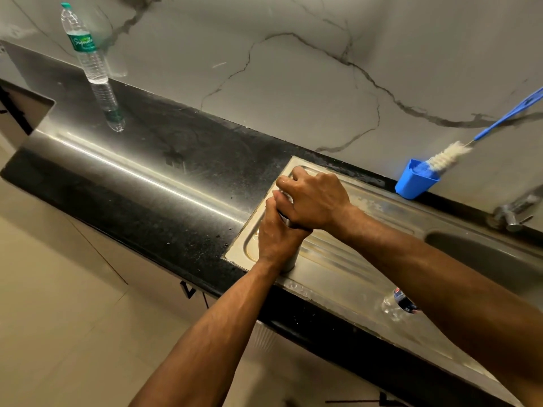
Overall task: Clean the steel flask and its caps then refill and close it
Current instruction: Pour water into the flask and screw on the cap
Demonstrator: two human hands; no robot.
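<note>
both hands on flask at drainboard

cylindrical steel flask point(291, 261) stands upright on the ribbed steel sink drainboard point(338, 259). left hand point(277, 233) grips its body; right hand point(311, 201) wraps its top. clear plastic water bottle point(85, 48) stands well apart on the black bench point(147, 183).

Single head-worn wide-angle view, looking forward and steeply down, rolled so the black counter point(141, 183) runs diagonally from upper left to lower right and the marble wall point(293, 83) fills the top. Close range: both forearms enter from the bottom edge, with the left hand point(279, 239) and right hand point(314, 201) meeting near frame centre over the steel drainboard point(338, 259). Edges show the floor lower left, a plastic water bottle point(85, 51) far upper left, a tap point(514, 212) at the right; there's no second view, so nothing overlaps.
</note>
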